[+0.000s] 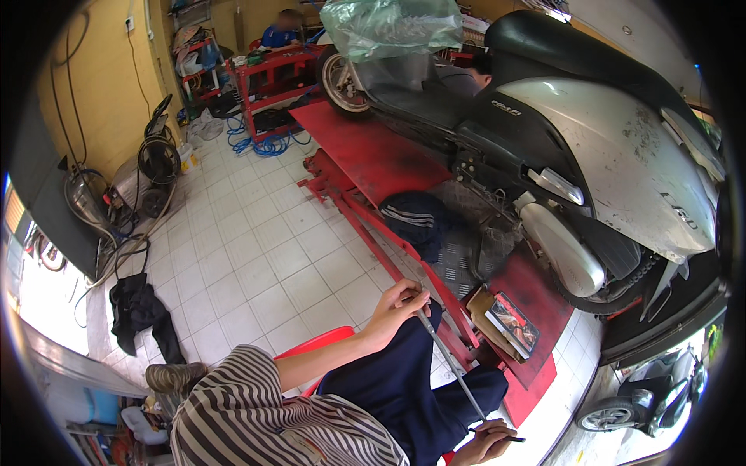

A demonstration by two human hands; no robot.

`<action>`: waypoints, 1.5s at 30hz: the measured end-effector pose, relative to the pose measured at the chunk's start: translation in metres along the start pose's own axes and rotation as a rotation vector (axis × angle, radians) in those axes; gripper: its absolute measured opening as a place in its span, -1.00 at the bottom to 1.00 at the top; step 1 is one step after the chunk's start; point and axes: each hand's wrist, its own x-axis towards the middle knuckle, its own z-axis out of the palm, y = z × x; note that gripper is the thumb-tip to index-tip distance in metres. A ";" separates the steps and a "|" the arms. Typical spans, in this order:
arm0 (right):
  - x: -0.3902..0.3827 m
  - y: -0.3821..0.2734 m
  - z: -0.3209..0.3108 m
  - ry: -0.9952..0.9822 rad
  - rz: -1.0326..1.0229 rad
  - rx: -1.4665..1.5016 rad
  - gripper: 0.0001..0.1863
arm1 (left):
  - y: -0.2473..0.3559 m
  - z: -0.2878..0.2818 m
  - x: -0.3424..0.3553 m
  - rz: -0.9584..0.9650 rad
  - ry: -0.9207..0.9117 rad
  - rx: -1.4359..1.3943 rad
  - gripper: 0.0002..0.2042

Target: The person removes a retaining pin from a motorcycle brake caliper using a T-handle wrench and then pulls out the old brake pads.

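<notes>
A long, thin grey T-handle wrench (453, 363) slants across my lap, over my dark blue trousers. Its upper end is in my left hand (400, 312), with the fingers closed round it. Down at the other end, my right hand (487, 443) grips the short dark crossbar. A silver and black motorbike (622, 147) stands on a red lift table (342, 140) in front of me. Beside my hands, a cardboard piece and a printed packet (513, 322) lie on the lift. A dark cloth with white stripes (416, 217) rests there too.
The red stool (315, 342) is under me. Black clothing (141, 314) lies on the tiled floor, near a wheeled machine with hoses (128, 190). A red workbench (268, 85) and a person in blue (278, 35) are far back. Another motorbike (645, 400) stands outside, lower right.
</notes>
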 end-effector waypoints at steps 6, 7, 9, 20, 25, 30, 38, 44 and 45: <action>0.005 0.002 -0.009 0.100 0.076 0.141 -0.67 | 0.005 0.016 0.008 0.002 -0.093 0.034 -0.85; 0.006 0.003 -0.009 0.141 0.084 0.218 -0.67 | 0.004 0.018 0.008 0.016 -0.106 0.026 -0.86; 0.008 0.005 -0.011 0.206 0.115 0.365 -0.66 | -0.003 0.020 0.003 0.036 -0.112 0.005 -0.87; 0.014 0.003 -0.010 0.268 0.166 0.176 -0.64 | -0.007 0.020 0.008 0.073 -0.198 -0.023 -0.86; 0.009 0.026 -0.033 0.252 0.121 0.401 -0.70 | -0.009 0.020 0.012 0.088 -0.203 0.014 -0.87; 0.010 0.015 -0.012 0.207 -0.031 0.167 -0.74 | -0.004 0.015 0.010 0.053 -0.185 -0.030 -0.87; -0.004 0.051 -0.048 0.174 -0.262 -0.348 -0.73 | 0.001 0.016 0.007 0.014 -0.222 -0.014 -0.83; -0.005 0.041 -0.042 -0.276 -0.134 -0.584 -0.74 | 0.003 0.022 0.008 0.042 -0.208 -0.089 -0.76; -0.006 0.041 -0.030 -0.280 0.038 -0.570 -0.63 | 0.006 0.020 0.007 0.073 -0.153 -0.084 -0.76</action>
